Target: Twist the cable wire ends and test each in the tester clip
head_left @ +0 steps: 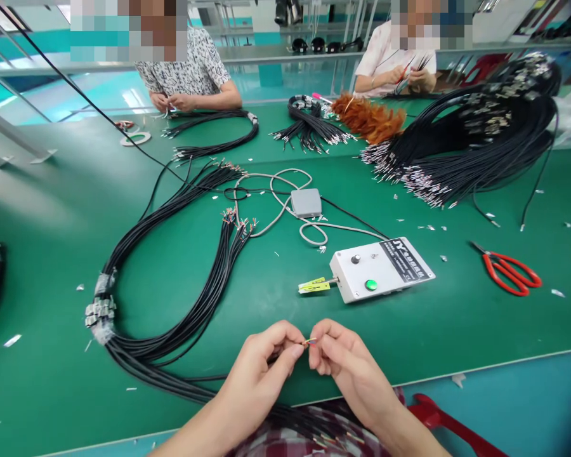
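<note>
Between thumb and fingers, my left hand (pixel 271 365) pinches the end of a black cable near the table's front edge. Thin coloured wires (pixel 310 341) stick out of that end towards my right hand (pixel 345 358), whose thumb and fingertips are closed on their tips. A bundle of black cables (pixel 171 339) curves on the green table to my left, with stripped ends fanned out. More cable ends (pixel 337 438) lie over my lap below my wrists. Just beyond my hands is a white control box (pixel 375 270) with a green button and a yellow-green clip-like tip (pixel 316 285).
Red-handled cutters (pixel 511 273) lie at right. A grey block (pixel 306 203) with looped cord sits behind the box. A large cable heap (pixel 471 139) and an orange-brown bundle (pixel 368 119) are at the back. Two people work opposite, with cables before them. White scraps dot the table.
</note>
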The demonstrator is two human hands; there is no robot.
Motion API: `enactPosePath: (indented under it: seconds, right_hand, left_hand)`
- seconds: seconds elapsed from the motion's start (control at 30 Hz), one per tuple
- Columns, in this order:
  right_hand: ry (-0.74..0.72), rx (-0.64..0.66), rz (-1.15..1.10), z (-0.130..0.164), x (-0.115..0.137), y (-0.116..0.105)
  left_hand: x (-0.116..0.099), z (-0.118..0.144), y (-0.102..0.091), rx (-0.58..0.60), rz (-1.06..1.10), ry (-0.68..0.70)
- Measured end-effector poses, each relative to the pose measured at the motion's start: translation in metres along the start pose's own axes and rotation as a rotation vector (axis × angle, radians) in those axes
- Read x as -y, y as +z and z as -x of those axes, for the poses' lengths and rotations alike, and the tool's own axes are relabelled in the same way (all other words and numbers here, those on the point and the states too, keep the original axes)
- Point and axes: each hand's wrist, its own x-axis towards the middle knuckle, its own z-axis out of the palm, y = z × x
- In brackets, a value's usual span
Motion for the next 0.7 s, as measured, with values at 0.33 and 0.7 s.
enactPosePath:
  seconds: [0.33, 0.7]
  right_hand:
    - [0.007, 0.01, 0.036, -0.0037, 0.0048, -0.0017]
    - [0.033, 0.021, 0.012, -0.0031, 0.0009, -0.0007]
  left_hand:
    - [-0.0043, 0.0033, -0.0009, 0.002, -0.061, -0.004]
    - [-0.005, 0.0035, -0.0023, 0.013, -0.025, 0.004]
